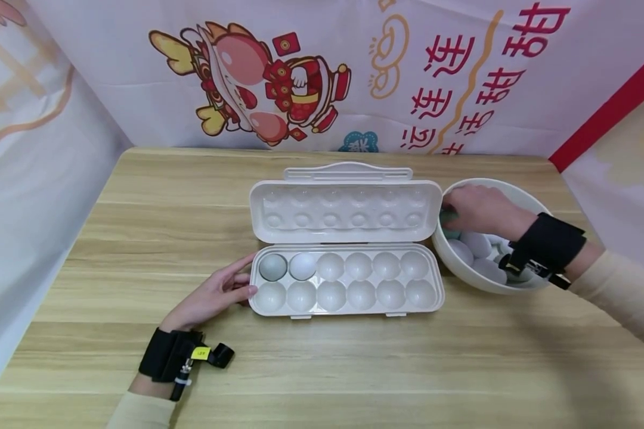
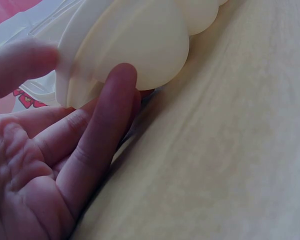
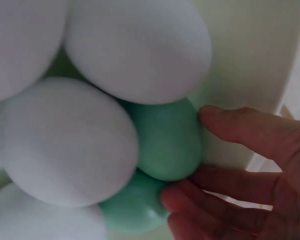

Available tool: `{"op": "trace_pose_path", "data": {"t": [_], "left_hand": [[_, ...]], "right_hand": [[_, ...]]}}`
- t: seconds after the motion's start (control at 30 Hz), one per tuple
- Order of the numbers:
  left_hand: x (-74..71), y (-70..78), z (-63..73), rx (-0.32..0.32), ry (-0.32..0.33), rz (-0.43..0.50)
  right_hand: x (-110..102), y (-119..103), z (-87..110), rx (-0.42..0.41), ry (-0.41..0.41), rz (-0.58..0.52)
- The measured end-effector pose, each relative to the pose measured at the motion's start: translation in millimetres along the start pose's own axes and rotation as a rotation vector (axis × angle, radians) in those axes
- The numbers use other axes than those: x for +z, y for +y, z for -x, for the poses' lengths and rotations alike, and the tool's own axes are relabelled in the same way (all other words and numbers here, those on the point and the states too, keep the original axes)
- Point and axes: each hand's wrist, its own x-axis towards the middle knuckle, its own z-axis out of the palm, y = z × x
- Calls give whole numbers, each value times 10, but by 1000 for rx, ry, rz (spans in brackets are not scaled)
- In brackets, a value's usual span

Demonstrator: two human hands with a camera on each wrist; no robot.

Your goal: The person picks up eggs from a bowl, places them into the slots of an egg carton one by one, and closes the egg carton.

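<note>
A white plastic egg carton [image 1: 349, 311] stands with its lid [image 1: 346, 205] raised. One pale greenish egg [image 1: 273, 267] and one white egg [image 1: 303, 266] fill the two back-left cups. My left hand [image 1: 214, 296] holds the carton's left end, thumb at the rim and fingers [image 2: 97, 137] against the underside. Inside a white bowl [image 1: 464, 274], my right hand [image 1: 485, 208] has thumb and index finger on a green egg [image 3: 170, 142]. Its other fingers touch a second green egg [image 3: 135, 202]. White eggs [image 3: 70, 142] partly cover both green ones.
The bowl stands close by the carton's right end on a wood-grain table [image 1: 322, 381]. Several eggs [image 1: 489, 271] lie in it. Behind the table hangs a printed cloth [image 1: 322, 36] with red characters. The raised lid stands at the carton's back.
</note>
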Motion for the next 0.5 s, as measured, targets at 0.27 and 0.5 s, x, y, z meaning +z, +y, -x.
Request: {"op": "trace_pose_path", "data": {"t": [0.27,0.5], "left_hand": [[0,8,-4,-11,-1,-5],[-5,-2,-8,-11,0,-3]], "right_hand": [[71,75,28,-11,27,-44],[96,76,57,-31,25,-55]]}}
